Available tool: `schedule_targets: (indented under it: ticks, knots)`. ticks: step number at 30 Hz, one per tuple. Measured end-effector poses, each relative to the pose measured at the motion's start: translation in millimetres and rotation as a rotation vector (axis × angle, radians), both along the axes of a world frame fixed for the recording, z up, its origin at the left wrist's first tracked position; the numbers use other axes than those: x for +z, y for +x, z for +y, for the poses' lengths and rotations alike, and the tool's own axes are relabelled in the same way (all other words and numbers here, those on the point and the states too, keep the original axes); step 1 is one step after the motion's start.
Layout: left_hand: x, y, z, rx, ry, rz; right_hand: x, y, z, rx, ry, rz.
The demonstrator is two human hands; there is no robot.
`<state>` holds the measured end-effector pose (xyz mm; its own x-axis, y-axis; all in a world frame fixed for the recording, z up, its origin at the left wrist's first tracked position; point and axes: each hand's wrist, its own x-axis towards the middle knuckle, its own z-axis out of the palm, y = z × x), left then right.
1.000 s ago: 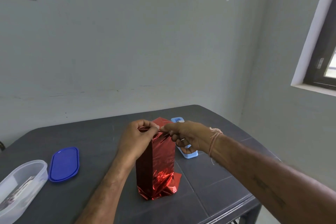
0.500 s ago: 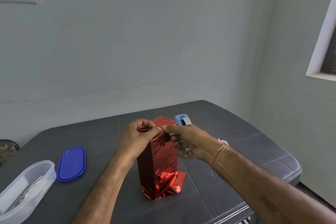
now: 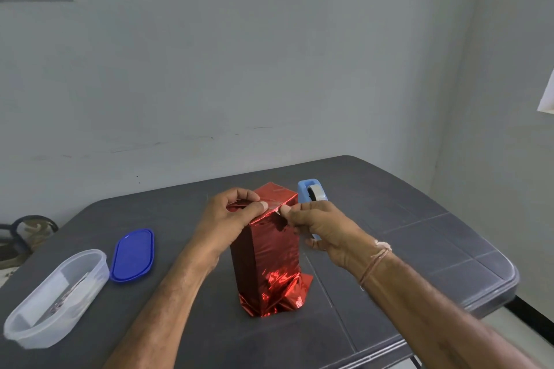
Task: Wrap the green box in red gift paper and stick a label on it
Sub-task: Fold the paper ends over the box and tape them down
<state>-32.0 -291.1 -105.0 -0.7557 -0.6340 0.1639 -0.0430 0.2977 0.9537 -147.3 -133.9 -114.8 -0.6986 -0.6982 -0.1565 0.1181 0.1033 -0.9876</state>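
Left hand [image 3: 227, 216], right hand [image 3: 323, 228] pinch 1 wrapped box [image 3: 269, 252]; 1 dispenser [image 3: 311, 191], 1 lid [image 3: 133, 255].

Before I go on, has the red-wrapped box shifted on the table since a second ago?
No. The red-wrapped box stands where it did, beside the blue tape dispenser; only the camera swung.

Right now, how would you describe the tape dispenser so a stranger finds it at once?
On the dark grey table, look behind the upright red-wrapped box. The tape dispenser stands there, partly behind the right hand. It alone is pale blue.
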Motion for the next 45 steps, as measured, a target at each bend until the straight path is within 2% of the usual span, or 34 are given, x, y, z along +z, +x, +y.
schedule_targets:
  ticks: [5,11,14,20,31,36,38,41,43,45]
  knots:
    - [-1,-2,-1,-0.003,0.022,0.007,-20,13,-6,-0.082,-0.241,0.137]
    - [-3,-2,0,-0.013,0.021,0.016,-41,18,-22,-0.231,-0.264,0.307]
    - [-1,-1,0,-0.016,0.025,0.004,-46,19,-27,-0.251,-0.306,0.271]
    - [0,0,1,-0.025,0.028,-0.003,-61,18,-19,-0.263,-0.375,0.020]
    - [-2,1,0,-0.022,0.012,0.005,-64,19,-29,-0.270,-0.308,-0.027]
    - [-3,8,1,-0.080,0.027,0.043,-75,7,-27,-0.409,-0.214,0.228]
    - [-12,15,-2,-0.174,0.017,0.018,-85,-1,-23,-0.305,-0.196,0.237]
    - [-38,22,-1,-0.256,0.078,0.030,-91,-5,-21,-0.139,-0.155,0.130]
    - [-61,22,3,-0.214,0.029,0.050,-92,-7,-22,-0.135,-0.136,0.126]
    - [-77,20,7,-0.077,0.053,0.110,-95,-10,-25,-0.129,-0.126,0.137]
